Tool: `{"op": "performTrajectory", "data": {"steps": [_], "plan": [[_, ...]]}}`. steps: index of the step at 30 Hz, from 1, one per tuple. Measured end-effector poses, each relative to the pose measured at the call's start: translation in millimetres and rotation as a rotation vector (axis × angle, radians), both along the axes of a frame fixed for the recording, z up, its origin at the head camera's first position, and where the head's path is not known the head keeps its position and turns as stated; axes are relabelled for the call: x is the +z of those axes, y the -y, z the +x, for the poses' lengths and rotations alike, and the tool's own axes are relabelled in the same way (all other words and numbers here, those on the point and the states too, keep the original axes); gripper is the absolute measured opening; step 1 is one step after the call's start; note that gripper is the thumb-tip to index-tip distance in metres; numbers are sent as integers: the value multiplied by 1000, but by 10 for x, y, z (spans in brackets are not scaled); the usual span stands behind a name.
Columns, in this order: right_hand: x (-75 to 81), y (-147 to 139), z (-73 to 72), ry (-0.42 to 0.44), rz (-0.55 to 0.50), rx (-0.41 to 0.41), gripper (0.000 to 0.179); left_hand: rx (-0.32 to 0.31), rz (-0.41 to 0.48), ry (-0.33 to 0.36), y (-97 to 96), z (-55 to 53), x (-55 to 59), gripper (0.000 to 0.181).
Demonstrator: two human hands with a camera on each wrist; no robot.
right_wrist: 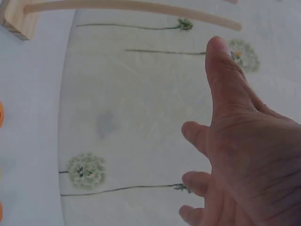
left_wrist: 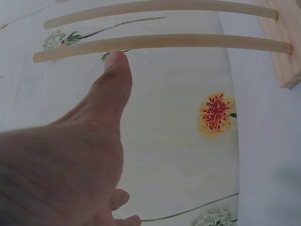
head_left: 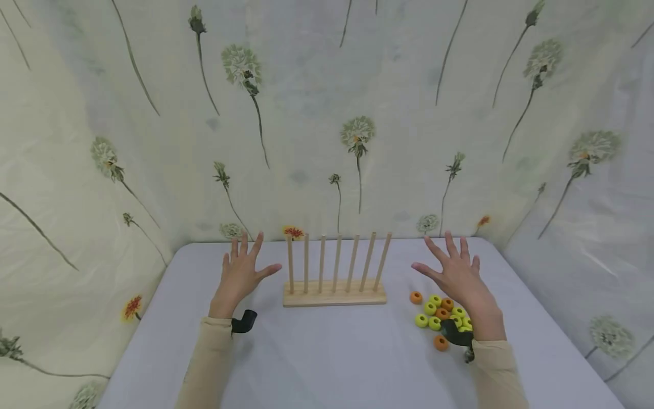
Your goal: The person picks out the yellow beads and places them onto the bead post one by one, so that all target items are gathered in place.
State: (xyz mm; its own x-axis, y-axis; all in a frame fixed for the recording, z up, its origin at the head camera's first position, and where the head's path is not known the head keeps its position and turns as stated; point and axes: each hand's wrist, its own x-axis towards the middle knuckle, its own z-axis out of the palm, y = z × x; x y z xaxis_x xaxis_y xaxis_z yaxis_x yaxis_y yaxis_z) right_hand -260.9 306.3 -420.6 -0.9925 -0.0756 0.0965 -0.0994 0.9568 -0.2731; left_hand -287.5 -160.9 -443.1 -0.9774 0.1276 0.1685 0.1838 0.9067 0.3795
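Note:
A wooden rack with several upright pegs stands at the back middle of the table. My left hand hovers to its left, fingers spread and holding nothing. In the left wrist view the thumb of that left hand points toward the nearest peg. On the other side my right hand is raised with fingers spread, also holding nothing. Just below it lie several yellow-green beads and orange beads, partly hidden by the wrist. The right wrist view shows the right hand apart from the rack's end peg.
The table has a pale cover and rounded back corners. Behind it hangs a cloth printed with dandelions. Dark wrist mounts sit at both wrists. One orange bead lies a little apart, nearer the rack.

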Motion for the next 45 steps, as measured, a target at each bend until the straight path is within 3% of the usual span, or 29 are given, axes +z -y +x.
{"op": "performTrajectory", "data": {"steps": [5, 11, 20, 33, 39, 45], "plan": [[-50, -93, -5, -17, 1, 34, 88, -74, 63, 30, 74, -51, -65, 98], [-112, -194, -10, -29, -17, 60, 90, -183, 176, 123, 119, -105, -170, 108], [-221, -269, -25, 39, -90, 84, 96, -313, 268, 219, 118, -179, -465, 112], [-521, -371, -29, 126, -166, 96, 93, -360, 308, 291, 23, -243, -827, 114], [-643, -449, -3, 179, -215, 86, 91, -407, 291, 235, -4, -279, -958, 114], [-706, -546, -8, 190, -261, 67, 87, -399, 271, 185, -30, -269, -977, 110]]}}
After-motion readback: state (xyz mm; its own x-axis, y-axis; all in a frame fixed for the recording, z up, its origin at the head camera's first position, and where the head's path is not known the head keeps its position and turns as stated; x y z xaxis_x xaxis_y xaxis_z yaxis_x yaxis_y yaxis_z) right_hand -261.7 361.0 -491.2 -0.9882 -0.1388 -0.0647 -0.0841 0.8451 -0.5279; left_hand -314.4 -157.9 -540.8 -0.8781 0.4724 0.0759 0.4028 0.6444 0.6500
